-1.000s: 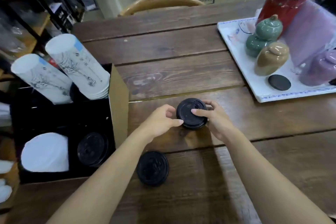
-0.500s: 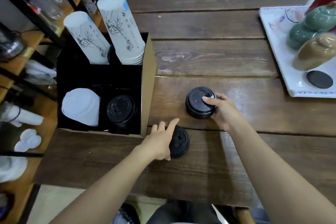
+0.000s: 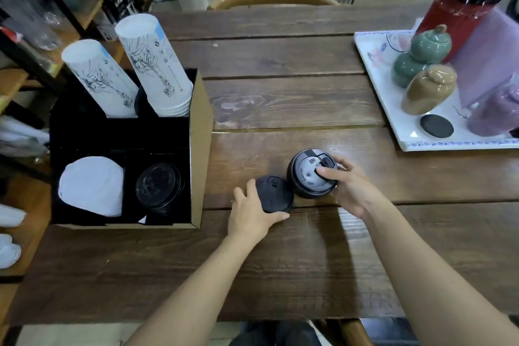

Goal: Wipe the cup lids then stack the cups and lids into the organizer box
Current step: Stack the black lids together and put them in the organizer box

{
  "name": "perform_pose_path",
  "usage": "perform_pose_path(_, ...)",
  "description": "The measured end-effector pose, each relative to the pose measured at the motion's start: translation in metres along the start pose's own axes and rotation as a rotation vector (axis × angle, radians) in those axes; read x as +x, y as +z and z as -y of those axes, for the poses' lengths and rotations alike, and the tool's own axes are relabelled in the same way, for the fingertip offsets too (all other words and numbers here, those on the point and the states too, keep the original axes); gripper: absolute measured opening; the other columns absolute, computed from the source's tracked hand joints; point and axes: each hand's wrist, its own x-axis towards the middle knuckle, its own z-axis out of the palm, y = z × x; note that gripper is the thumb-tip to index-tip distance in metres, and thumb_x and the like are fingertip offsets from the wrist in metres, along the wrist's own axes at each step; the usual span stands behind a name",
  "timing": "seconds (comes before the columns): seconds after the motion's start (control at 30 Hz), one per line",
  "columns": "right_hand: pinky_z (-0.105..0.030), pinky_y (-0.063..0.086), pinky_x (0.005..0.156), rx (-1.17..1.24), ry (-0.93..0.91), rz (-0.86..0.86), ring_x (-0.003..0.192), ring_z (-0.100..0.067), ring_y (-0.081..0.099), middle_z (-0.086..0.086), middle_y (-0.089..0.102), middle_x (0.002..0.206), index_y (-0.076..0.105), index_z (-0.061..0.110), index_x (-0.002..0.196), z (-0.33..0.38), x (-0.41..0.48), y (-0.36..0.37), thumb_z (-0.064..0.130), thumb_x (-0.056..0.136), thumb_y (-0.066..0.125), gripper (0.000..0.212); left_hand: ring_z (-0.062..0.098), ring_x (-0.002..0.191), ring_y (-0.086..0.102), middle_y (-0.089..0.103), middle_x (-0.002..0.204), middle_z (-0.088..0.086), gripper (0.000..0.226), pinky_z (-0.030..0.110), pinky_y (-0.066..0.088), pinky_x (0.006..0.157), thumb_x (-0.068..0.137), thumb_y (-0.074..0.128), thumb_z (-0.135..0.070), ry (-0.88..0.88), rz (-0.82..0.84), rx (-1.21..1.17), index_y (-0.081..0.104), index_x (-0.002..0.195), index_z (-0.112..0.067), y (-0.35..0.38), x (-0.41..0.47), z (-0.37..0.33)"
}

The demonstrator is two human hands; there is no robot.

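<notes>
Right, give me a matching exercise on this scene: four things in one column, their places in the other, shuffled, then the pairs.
Things:
1. lid stack
2. single lid
3. tall cup stacks
4. green jar

Places:
A. on the white tray
B. under the left hand
C. rear of the organizer box
D. under the right hand

Pairs: 1-D, 2-B, 3-C, 4-A

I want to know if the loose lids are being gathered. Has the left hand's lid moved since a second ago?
Yes. The lid under the left hand slid away from the table's near edge, now touching the lid stack the right hand holds.
</notes>
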Motion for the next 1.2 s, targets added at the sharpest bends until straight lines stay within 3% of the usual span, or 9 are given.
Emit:
perform_pose_path(0.07,-0.032,0.057,0.071,-0.055,0.005,0.038,0.093,-0.03,0.064,-0.015,0.061,0.113,0.058,0.013,0.108,0.002,-0.004,-0.001,0.0,0.057,0.078,0.056,0.033,0.128,0.038,0.028,0.138,0.011,0.111,0.043,0.04,0.102,0.06,0.081,-0.049,-0.035,0.046,-0.081,0.019,0.145,-0.018,0.001,0.003,-0.001)
perform_pose_path(0.13,-0.031,0.056,0.066,-0.122,0.019,0.081,0.093,-0.029,0.063,-0.014,0.061,0.112,0.059,0.015,0.102,0.005,-0.008,0.001,-0.002,0.063,0.076,0.046,0.029,0.13,0.034,0.028,0.135,0.008,0.1,0.042,0.036,0.106,0.062,0.082,-0.045,-0.057,0.107,-0.148,0.029,0.141,-0.017,-0.006,0.003,0.001)
perform_pose_path(0.3,-0.04,0.055,0.079,-0.257,0.037,0.199,0.101,-0.03,0.063,-0.015,0.061,0.116,0.06,0.009,0.111,0.008,-0.01,0.011,0.007,0.058,0.078,0.057,0.018,0.111,0.054,0.061,0.119,0.003,0.023,0.032,0.046,0.092,0.085,0.065,-0.028,-0.124,-0.162,-0.744,0.064,0.105,-0.016,-0.042,-0.003,-0.001)
perform_pose_path(0.37,-0.044,0.055,0.087,-0.313,0.04,0.242,0.102,-0.03,0.064,-0.013,0.063,0.114,0.061,0.01,0.111,0.011,-0.01,0.02,0.007,0.059,0.078,0.054,0.017,0.105,0.058,0.064,0.114,0.003,0.028,0.033,0.052,0.085,0.083,0.067,-0.035,-0.108,-0.044,-0.846,0.065,0.103,-0.016,-0.053,-0.007,-0.009)
perform_pose_path(0.47,-0.035,0.058,0.077,-0.337,0.035,0.296,0.092,-0.023,0.068,-0.01,0.065,0.109,0.06,0.01,0.11,0.016,-0.01,0.034,-0.004,0.07,0.073,0.045,0.018,0.113,0.056,0.058,0.123,-0.002,0.058,0.044,0.053,0.09,0.073,0.075,-0.039,-0.091,0.254,-0.837,0.055,0.123,-0.017,-0.058,-0.01,-0.023)
perform_pose_path(0.53,-0.026,0.057,0.07,-0.331,0.02,0.309,0.09,-0.02,0.068,-0.009,0.063,0.109,0.058,0.009,0.111,0.019,-0.009,0.041,-0.008,0.074,0.068,0.041,0.019,0.114,0.055,0.055,0.125,-0.002,0.064,0.047,0.052,0.093,0.072,0.079,-0.028,-0.098,0.235,-0.804,0.05,0.128,-0.015,-0.059,-0.009,-0.028)
perform_pose_path(0.7,-0.023,0.056,0.067,-0.312,-0.008,0.24,0.092,-0.021,0.064,-0.012,0.059,0.113,0.055,0.009,0.116,0.019,-0.007,0.049,-0.005,0.075,0.069,0.045,0.022,0.105,0.06,0.064,0.115,0.009,0.04,0.045,0.056,0.086,0.078,0.074,-0.012,-0.157,0.25,-0.954,0.059,0.114,-0.007,-0.061,0.0,-0.027)
perform_pose_path(1.0,-0.034,0.051,0.091,-0.548,-0.039,0.015,0.106,-0.024,0.063,-0.01,0.068,0.113,0.064,0.006,0.111,-0.004,0.0,0.051,0.026,0.078,0.073,0.04,0.025,0.105,0.058,0.065,0.104,0.007,0.022,0.045,0.058,0.077,0.079,0.073,-0.013,-0.256,0.168,-0.95,0.065,0.098,-0.004,-0.053,0.01,-0.024)
perform_pose_path(1.2,-0.017,0.046,0.073,-0.648,-0.044,0.018,0.104,-0.018,0.059,-0.005,0.064,0.118,0.059,0.007,0.12,-0.01,0.002,0.057,0.028,0.082,0.069,0.044,0.023,0.106,0.053,0.062,0.101,0.003,0.012,0.044,0.056,0.079,0.082,0.07,-0.013,-0.279,0.126,-0.922,0.064,0.09,-0.007,-0.046,0.014,-0.019)
